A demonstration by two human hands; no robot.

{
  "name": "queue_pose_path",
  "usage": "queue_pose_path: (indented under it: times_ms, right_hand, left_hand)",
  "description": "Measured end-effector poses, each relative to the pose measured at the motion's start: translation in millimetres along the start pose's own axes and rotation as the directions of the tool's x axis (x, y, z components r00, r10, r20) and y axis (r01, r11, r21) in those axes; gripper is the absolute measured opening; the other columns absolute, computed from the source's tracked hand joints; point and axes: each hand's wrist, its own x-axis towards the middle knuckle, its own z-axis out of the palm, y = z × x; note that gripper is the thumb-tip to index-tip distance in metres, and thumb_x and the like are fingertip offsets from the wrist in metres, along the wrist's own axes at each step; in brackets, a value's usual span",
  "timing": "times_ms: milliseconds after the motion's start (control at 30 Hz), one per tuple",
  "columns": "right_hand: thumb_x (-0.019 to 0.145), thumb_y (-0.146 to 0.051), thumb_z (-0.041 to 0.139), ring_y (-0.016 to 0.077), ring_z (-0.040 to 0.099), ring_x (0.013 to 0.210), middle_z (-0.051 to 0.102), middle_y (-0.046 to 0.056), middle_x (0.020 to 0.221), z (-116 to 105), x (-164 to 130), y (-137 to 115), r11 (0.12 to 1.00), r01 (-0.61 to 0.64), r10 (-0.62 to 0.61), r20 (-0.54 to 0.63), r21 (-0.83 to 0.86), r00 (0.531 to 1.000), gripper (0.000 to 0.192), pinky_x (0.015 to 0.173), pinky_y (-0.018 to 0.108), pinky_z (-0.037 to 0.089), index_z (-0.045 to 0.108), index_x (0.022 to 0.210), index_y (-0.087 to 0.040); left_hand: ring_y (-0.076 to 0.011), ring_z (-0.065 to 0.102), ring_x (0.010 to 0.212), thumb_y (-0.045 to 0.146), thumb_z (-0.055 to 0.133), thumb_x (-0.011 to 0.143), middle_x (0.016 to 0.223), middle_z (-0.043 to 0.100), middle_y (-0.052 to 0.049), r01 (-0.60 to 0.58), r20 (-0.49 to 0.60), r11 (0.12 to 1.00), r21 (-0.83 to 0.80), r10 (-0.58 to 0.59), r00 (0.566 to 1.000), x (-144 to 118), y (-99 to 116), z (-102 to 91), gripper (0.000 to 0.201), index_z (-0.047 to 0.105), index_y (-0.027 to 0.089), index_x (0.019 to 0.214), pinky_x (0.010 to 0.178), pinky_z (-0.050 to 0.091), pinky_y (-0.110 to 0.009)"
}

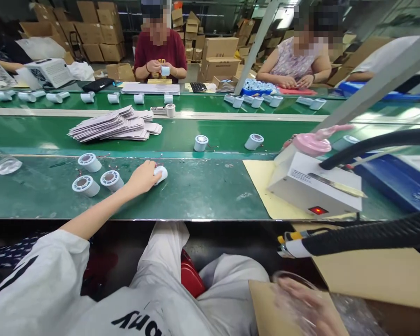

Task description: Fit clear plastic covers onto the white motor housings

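My left hand [146, 176] is closed around a white cylindrical part [161, 175] on the green bench. Left of it stand three similar parts with slotted round tops and thin wires: an upper one [89, 162], a lower-left one [86, 185] and a nearer one [112, 180]. At the lower right, my right hand [306, 301] is smeared by motion. It appears to grip a clear, round-rimmed plastic piece [296, 280] over an open cardboard box [262, 305], beside more crinkled clear plastic [357, 312].
A grey machine [311, 182] with a lit red switch stands on yellow paper at right, a black hose [364, 238] nearby. Behind it is a blue tray [399, 177]. Two parts and stacked paper sheets [115, 125] lie on the green belt. Co-workers [161, 56] sit opposite.
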Motion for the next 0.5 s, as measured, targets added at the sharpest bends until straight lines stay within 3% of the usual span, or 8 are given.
queue_pose_path:
  times_ms: [100, 200, 333, 367, 400, 467, 500]
  right_hand:
    - [0.098, -0.051, 0.055, 0.0343, 0.072, 0.109, 0.076, 0.011, 0.11, 32, 6, -30, 0.992, 0.107, -0.112, 0.083, 0.071, 0.99, 0.028, 0.086, 0.045, 0.063, 0.073, 0.108, -0.033]
    - [0.098, -0.054, 0.056, 0.0323, 0.07, 0.111, 0.075, 0.011, 0.11, 65, 21, -54, 0.976, 0.215, -0.216, 0.114, 0.02, 0.97, 0.032, 0.089, 0.041, 0.061, 0.074, 0.109, -0.03]
    - [0.1, -0.044, 0.057, 0.0307, 0.067, 0.116, 0.066, 0.013, 0.124, 78, 29, -65, 0.918, 0.348, -0.328, 0.128, -0.191, 0.936, 0.036, 0.09, 0.04, 0.061, 0.066, 0.131, -0.028]
    - [0.1, -0.039, 0.058, 0.0299, 0.067, 0.116, 0.063, 0.014, 0.127, 79, 29, -66, 0.89, 0.379, -0.358, 0.128, -0.254, 0.925, 0.04, 0.09, 0.04, 0.061, 0.062, 0.138, -0.028]
    - [0.099, -0.035, 0.059, 0.0293, 0.066, 0.115, 0.06, 0.014, 0.127, 81, 29, -66, 0.855, 0.41, -0.39, 0.128, -0.317, 0.912, 0.044, 0.091, 0.04, 0.062, 0.058, 0.143, -0.028]
    - [0.098, -0.029, 0.059, 0.0296, 0.065, 0.113, 0.056, 0.015, 0.128, 86, 29, -67, 0.768, 0.462, -0.454, 0.132, -0.444, 0.881, 0.049, 0.091, 0.042, 0.061, 0.056, 0.147, -0.027]
    - [0.097, -0.026, 0.059, 0.0307, 0.064, 0.114, 0.056, 0.016, 0.129, 89, 29, -67, 0.718, 0.476, -0.476, 0.141, -0.508, 0.868, 0.049, 0.091, 0.044, 0.061, 0.057, 0.146, -0.028]
  left_hand:
    - [-0.039, 0.058, 0.124, 0.04, 0.064, 0.084, 0.129, 0.063, -0.021, -0.078, 0.03, 0.982, -0.172, 0.084, 0.996, -5, 15, 22.7, 0.046, 0.056, 0.012, 0.121, 0.107, 0.044, -0.048]
    - [-0.0343, 0.059, 0.121, 0.045, 0.067, 0.08, 0.13, 0.064, -0.016, -0.118, 0.049, 0.918, -0.379, 0.147, 0.988, -11, 30, 37.7, 0.054, 0.055, 0.017, 0.124, 0.106, 0.046, -0.045]
    - [-0.0259, 0.068, 0.093, 0.062, 0.029, 0.096, 0.113, 0.069, -0.016, -0.073, 0.164, 0.77, -0.634, 0.226, 0.96, -40, 55, 53.7, 0.06, 0.055, 0.015, 0.122, 0.08, 0.057, -0.039]
    - [-0.0235, 0.068, 0.082, 0.065, 0.021, 0.096, 0.104, 0.071, -0.016, -0.025, 0.247, 0.702, -0.711, 0.283, 0.927, -50, 61, 58.6, 0.065, 0.057, 0.014, 0.117, 0.07, 0.057, -0.036]
    - [-0.0213, 0.067, 0.073, 0.068, 0.019, 0.095, 0.095, 0.071, -0.016, 0.067, 0.354, 0.617, -0.784, 0.356, 0.865, -62, 67, 63.9, 0.069, 0.059, 0.014, 0.111, 0.062, 0.055, -0.033]
    - [-0.0186, 0.062, 0.062, 0.072, 0.028, 0.09, 0.08, 0.067, -0.012, 0.329, 0.551, 0.463, -0.823, 0.512, 0.659, -82, 78, 75.3, 0.066, 0.06, 0.015, 0.099, 0.051, 0.049, -0.028]
    - [-0.0181, 0.059, 0.058, 0.072, 0.034, 0.087, 0.074, 0.065, -0.01, 0.432, 0.614, 0.436, -0.789, 0.569, 0.547, -91, 83, 80.9, 0.062, 0.059, 0.016, 0.095, 0.047, 0.046, -0.027]
